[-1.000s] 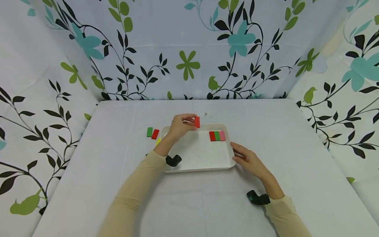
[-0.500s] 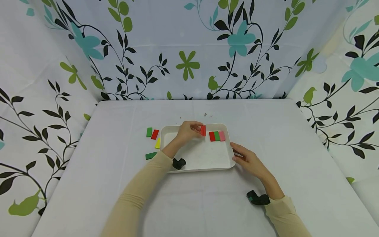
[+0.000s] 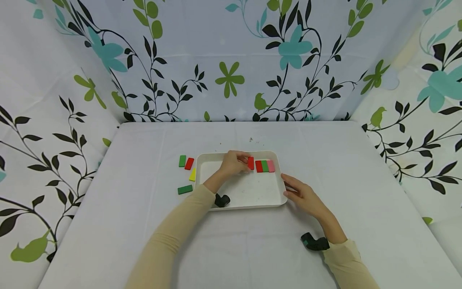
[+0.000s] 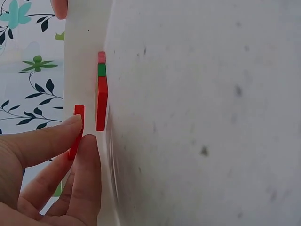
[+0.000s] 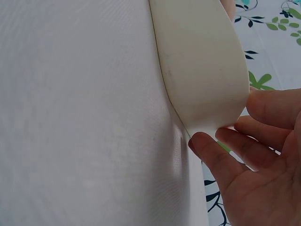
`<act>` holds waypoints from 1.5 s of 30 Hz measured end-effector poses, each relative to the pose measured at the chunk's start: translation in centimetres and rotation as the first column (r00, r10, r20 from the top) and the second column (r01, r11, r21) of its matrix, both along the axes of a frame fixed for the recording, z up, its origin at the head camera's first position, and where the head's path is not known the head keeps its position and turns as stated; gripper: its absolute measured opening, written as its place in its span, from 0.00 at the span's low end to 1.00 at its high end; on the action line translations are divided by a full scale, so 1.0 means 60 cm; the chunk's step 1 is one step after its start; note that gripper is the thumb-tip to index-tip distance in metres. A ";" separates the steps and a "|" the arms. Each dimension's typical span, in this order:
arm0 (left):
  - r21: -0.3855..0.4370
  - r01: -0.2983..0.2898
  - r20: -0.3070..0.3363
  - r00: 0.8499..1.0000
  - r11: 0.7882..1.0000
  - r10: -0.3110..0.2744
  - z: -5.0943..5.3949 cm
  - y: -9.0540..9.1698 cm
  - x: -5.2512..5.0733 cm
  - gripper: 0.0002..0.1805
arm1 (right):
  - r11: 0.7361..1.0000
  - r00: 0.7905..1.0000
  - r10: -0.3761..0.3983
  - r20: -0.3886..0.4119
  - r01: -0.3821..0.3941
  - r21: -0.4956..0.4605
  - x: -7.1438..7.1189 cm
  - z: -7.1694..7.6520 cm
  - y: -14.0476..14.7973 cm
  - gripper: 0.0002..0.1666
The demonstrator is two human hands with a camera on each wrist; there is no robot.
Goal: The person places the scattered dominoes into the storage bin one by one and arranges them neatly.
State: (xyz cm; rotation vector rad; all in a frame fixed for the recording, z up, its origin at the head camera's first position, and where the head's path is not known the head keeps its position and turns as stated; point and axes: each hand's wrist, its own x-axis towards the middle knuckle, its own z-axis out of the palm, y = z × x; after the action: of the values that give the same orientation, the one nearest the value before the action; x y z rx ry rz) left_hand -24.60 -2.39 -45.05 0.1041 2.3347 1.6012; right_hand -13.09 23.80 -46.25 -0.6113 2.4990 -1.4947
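Note:
My left hand (image 3: pixel 232 164) pinches a red block (image 3: pixel 250 163) between thumb and fingers above the far part of the white tray (image 3: pixel 258 190). Just right of it, a red block (image 3: pixel 258 166), a green block (image 3: pixel 265 166) and a pink block (image 3: pixel 271 166) stand side by side. In the left wrist view, a gap separates the held red block (image 4: pixel 79 109) from the row's red block (image 4: pixel 102 103). My right hand (image 3: pixel 303 196) touches the tray's right edge, its fingers spread. The right wrist view shows the hand (image 5: pixel 263 174) with fingertips against the tray's outer wall (image 5: pixel 202 56).
Left of the tray lie a green block (image 3: pixel 182 161), a red block (image 3: pixel 189 163), a yellow block (image 3: pixel 193 175) and another green block (image 3: pixel 185 189) on the white table (image 3: pixel 231 249). Patterned cloth (image 3: pixel 195 40) hangs behind the table and at both sides.
My left hand has moved right and nearer to me with the red block, which now hangs close to the row. The right hand has stayed at the tray's edge.

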 end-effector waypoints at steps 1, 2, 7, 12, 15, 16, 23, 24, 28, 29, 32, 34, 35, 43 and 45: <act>-0.005 0.001 -0.004 1.000 1.000 -0.001 -0.001 0.001 0.000 0.26 | 1.000 1.000 0.000 -0.007 0.000 0.000 0.000 -0.001 0.000 0.35; -0.009 0.001 -0.010 1.000 1.000 -0.001 -0.002 0.001 -0.001 0.26 | 1.000 1.000 0.001 -0.016 -0.001 0.003 0.000 -0.001 0.000 0.35; -0.027 0.004 -0.032 0.999 1.000 -0.005 -0.006 0.002 -0.001 0.26 | 1.000 0.998 0.003 -0.057 -0.002 0.010 0.000 -0.003 0.000 0.34; -0.041 0.003 -0.047 0.999 0.999 -0.005 -0.009 0.003 -0.001 0.26 | 1.000 1.000 -0.001 -0.026 0.001 0.011 0.000 -0.001 -0.001 0.35; -0.058 0.001 -0.053 0.999 0.998 -0.004 -0.013 0.003 -0.002 0.26 | 1.000 1.000 0.000 -0.015 0.000 0.009 0.000 -0.001 -0.001 0.35; -0.062 0.001 -0.053 0.999 0.998 -0.004 -0.014 0.003 -0.002 0.26 | 1.000 1.000 0.003 -0.016 -0.003 0.009 0.000 -0.001 -0.002 0.35; -0.078 0.011 -0.060 0.998 0.997 -0.015 -0.018 0.004 -0.004 0.26 | 1.000 1.000 0.004 -0.014 -0.004 0.005 0.000 -0.002 -0.002 0.35; -0.079 0.013 -0.061 0.998 0.997 -0.018 -0.019 0.004 -0.004 0.26 | 1.000 1.000 0.002 -0.014 -0.002 0.006 0.000 -0.002 -0.002 0.34; -0.081 0.020 -0.061 0.998 0.997 -0.025 -0.021 0.005 -0.005 0.26 | 1.000 1.000 0.001 -0.028 0.000 0.010 -0.001 -0.004 -0.001 0.34; -0.081 0.021 -0.059 0.998 0.996 -0.026 -0.021 0.005 -0.005 0.26 | 1.000 0.999 0.001 -0.032 -0.001 0.008 -0.001 -0.005 -0.001 0.34; -0.084 0.024 -0.052 0.998 0.996 -0.029 -0.020 0.007 -0.005 0.27 | 1.000 0.999 0.006 -0.051 -0.006 -0.003 -0.001 -0.006 0.000 0.34; -0.082 0.029 -0.048 0.998 0.996 -0.033 -0.018 0.008 -0.004 0.27 | 1.000 0.998 0.007 -0.057 -0.008 -0.005 -0.001 -0.006 0.000 0.34; -0.083 0.032 -0.045 0.998 0.996 -0.036 -0.017 0.008 -0.004 0.27 | 1.000 0.998 0.008 -0.063 -0.008 -0.004 -0.001 -0.005 0.000 0.34; -0.098 0.052 -0.051 0.997 0.994 -0.058 -0.018 0.011 -0.005 0.27 | 1.000 0.997 0.005 -0.076 -0.004 0.007 0.000 -0.003 -0.001 0.34; -0.097 0.053 -0.052 0.997 0.994 -0.058 -0.019 0.012 -0.006 0.27 | 1.000 0.997 0.002 -0.071 -0.002 0.004 0.000 -0.002 -0.001 0.34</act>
State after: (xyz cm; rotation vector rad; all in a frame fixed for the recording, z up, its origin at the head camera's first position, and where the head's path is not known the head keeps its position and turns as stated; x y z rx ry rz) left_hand -24.93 -1.69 -46.19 0.1923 2.4236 1.4755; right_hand -13.07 23.73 -46.39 -0.6777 2.5528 -1.4918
